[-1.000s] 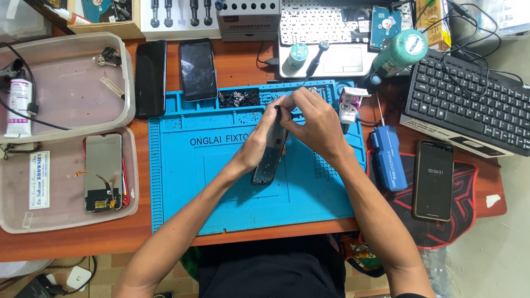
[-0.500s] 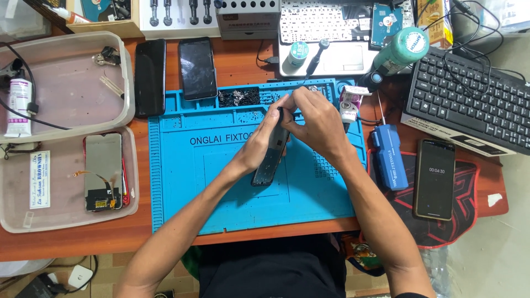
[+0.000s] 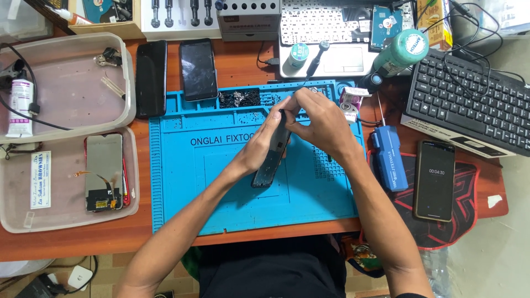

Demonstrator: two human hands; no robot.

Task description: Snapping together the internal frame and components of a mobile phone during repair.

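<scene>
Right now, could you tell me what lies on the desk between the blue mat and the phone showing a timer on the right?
In the head view, a blue boxy tool lies between the blue mat and the timer phone.

Single head-worn camera, looking almost straight down from above the seated person onto the wooden desk (image 3: 237, 60); moderate distance; the blue rubber work mat (image 3: 221, 187) fills the frame centre, both forearms entering from the lower edge
</scene>
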